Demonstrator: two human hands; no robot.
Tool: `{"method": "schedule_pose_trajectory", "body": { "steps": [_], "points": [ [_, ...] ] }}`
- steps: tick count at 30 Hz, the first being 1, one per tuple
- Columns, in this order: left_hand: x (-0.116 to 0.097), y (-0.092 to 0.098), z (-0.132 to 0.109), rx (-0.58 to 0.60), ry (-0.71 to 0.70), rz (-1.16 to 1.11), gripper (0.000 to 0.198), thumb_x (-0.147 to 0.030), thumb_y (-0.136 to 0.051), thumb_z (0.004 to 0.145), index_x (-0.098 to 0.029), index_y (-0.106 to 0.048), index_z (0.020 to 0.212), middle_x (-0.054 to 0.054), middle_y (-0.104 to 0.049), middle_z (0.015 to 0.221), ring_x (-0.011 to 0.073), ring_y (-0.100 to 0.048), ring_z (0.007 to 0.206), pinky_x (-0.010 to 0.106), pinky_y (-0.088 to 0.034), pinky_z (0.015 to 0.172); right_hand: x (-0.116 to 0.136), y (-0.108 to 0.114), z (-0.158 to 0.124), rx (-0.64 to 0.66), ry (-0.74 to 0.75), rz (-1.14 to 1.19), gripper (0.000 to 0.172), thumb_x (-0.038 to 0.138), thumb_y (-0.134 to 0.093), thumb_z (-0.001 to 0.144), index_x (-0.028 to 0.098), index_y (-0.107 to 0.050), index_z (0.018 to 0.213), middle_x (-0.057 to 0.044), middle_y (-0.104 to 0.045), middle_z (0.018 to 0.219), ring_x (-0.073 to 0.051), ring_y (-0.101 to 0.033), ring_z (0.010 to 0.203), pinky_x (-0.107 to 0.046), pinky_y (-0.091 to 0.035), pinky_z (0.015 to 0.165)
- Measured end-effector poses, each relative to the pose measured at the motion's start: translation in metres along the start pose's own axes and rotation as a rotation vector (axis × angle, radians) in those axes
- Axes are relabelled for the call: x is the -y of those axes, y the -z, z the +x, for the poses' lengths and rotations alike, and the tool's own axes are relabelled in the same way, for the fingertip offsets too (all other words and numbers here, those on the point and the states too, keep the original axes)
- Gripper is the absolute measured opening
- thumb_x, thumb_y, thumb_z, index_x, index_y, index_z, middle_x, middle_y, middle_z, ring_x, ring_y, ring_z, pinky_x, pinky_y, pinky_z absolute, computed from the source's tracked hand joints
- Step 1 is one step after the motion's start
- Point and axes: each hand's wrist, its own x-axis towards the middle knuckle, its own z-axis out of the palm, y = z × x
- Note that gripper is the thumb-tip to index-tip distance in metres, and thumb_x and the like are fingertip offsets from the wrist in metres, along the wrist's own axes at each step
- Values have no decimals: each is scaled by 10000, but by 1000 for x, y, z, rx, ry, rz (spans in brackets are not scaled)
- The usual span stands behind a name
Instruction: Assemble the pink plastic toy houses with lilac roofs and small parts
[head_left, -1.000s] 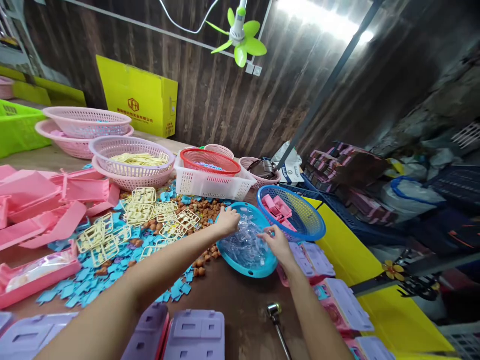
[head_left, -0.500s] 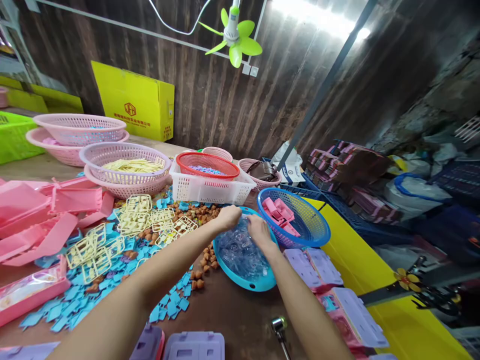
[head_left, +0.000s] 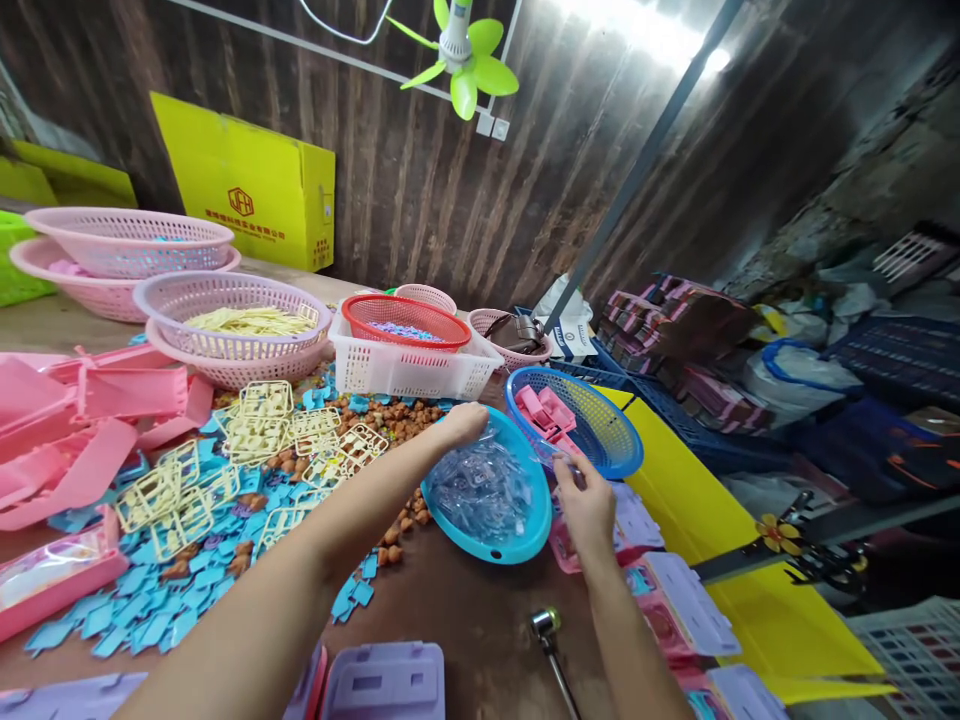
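Note:
A turquoise basin (head_left: 486, 556) holds a heap of clear plastic pieces (head_left: 484, 490). My left hand (head_left: 466, 424) is closed at the basin's far left rim; its fingertips are turned away, so what they grip is hidden. Just past the basin's right rim, my right hand (head_left: 586, 500) pinches a small clear plastic piece (head_left: 551, 450), whose exact shape is hard to make out. Close beyond that hand stands a blue mesh basket (head_left: 619, 440) with pink plastic parts (head_left: 547, 412) in it.
Blue tabs (head_left: 150, 605), brown pieces (head_left: 405, 425) and cream frames (head_left: 180, 500) cover the table's left. Purple-lidded pink cases (head_left: 694, 600) line the right edge. A metal-headed tool (head_left: 545, 625) lies in front. A white crate (head_left: 412, 370) holds a red basket (head_left: 457, 325).
My right hand has moved right, from over the basin to outside its rim, with a clear piece in its fingers. My left hand stays at the rim. The view has shifted slightly.

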Motion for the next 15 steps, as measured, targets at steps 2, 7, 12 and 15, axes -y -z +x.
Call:
{"method": "schedule_pose_trajectory", "body": {
  "steps": [2,7,12,15],
  "points": [
    [-6,14,-15,-36,-34,-38,181,-237,-515,885,-115,-610,978,88,-620,1038,195,-589,968,382,-478,853,0,12,-24,89,-21,47,346,453,-449,763,161,-632,787,-54,-649,695,-176,-561,603,-273,-448,581],
    [-35,34,-91,68,-188,-231,178,-217,-496,874,-151,-646,942,23,-679,891,120,-627,824,199,-468,747,-2,28,-93,736,-66,139,208,347,-505,739,185,-613,664,37,-537,543,-107,-473,453,-201,-370,443],
    [-49,4,-170,501,-30,-386,100,-156,-561,789,-132,-657,800,-26,-612,575,82,-578,513,159,-441,514,-17,6,-140,775,-104,46,184,244,-492,693,191,-529,521,33,-497,486,-128,-470,498,-221,-363,494],
    [-43,-22,-186,499,120,-314,132,-114,-521,775,-105,-652,760,-16,-583,522,95,-566,466,170,-440,463,-24,-9,-149,661,-100,17,157,258,-503,689,197,-569,560,-2,-569,571,-167,-530,602,-272,-423,618]
  ]
}}
